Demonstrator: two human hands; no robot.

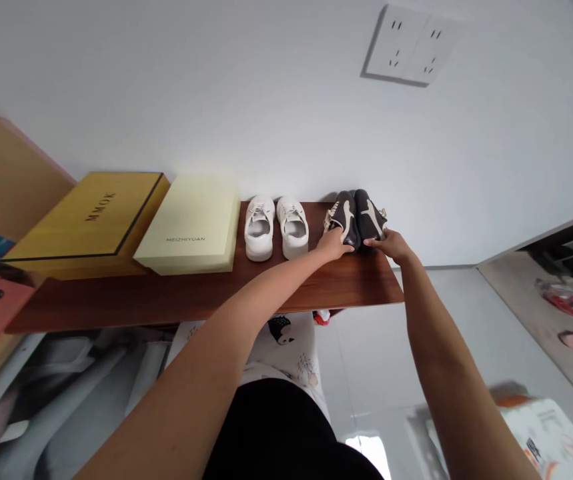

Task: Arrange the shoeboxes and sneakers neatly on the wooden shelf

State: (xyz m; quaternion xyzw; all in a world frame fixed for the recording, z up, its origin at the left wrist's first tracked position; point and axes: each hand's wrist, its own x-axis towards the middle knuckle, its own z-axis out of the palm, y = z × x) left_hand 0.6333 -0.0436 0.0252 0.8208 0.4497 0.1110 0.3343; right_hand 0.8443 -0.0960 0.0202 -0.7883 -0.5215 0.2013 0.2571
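The 2 dark shoes sit side by side at the right end of the wooden shelf (176, 297), against the far wall, toes pointing away from the person. The long axis of each shoe runs near to far, roughly in line with both forearms.

The left hand (333, 243) rests on the heel of the left dark shoe (343, 215), fingers curled over the heel collar. The right hand (391, 245) touches the heel of the right dark shoe (369, 215), fingers extended toward it. Whether either hand has closed a full grip is not clear from this angle; the fingertips are partly hidden by the shoes.

Both hands are at the near end of the pair, 1 hand per shoe, equally close. The shoes lie directly beyond the hands, so any pull comes straight back along the shoe axis.

To the left of the pair stand 2 white sneakers (276, 227), apart from the dark shoes. Further left lie a pale yellow box (191, 223) and a mustard box (91, 217), just beside each other.
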